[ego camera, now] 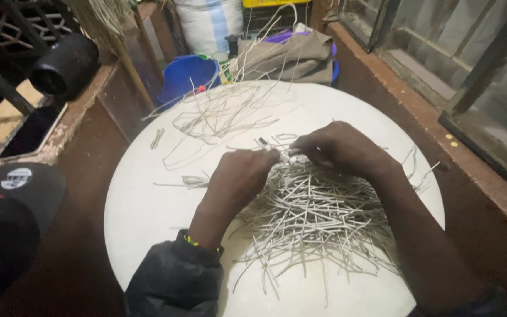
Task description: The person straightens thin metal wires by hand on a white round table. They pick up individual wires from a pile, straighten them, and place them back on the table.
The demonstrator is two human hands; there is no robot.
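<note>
Right now both hands meet over a heap of thin pale wire pieces [312, 217] on a round white bench [142, 211]. The left hand [244, 176] lies knuckles up at the near left edge of the heap, its fingers [268, 157] curled in and pinched on a short piece of wire [262, 142] whose end sticks out just past the fingertips. The right hand [338, 149] comes in from the right, its fingers bent and closed toward the left hand, and the two sets of fingertips almost touch. Whether the right hand grips that same piece or another strand of the heap cannot be made out, but the fingers are closed, not spread.

The heap lies under and in front of both hands, its strands mostly straight and crossing one another, fanning toward the near rim of the bench. Farther back on the bench lies a looser tangle of long bent wires [218, 114], well apart from the hands, and a small short piece [157, 138] lies alone to the left.

The left wrist carries a dark sleeve [174, 282] with a beaded band [193, 241] at the cuff. Beyond the bench stand a blue bucket [186, 76] and a folded grey-brown cloth [291, 56]. A dark cap [13, 199] shows at the left edge.
</note>
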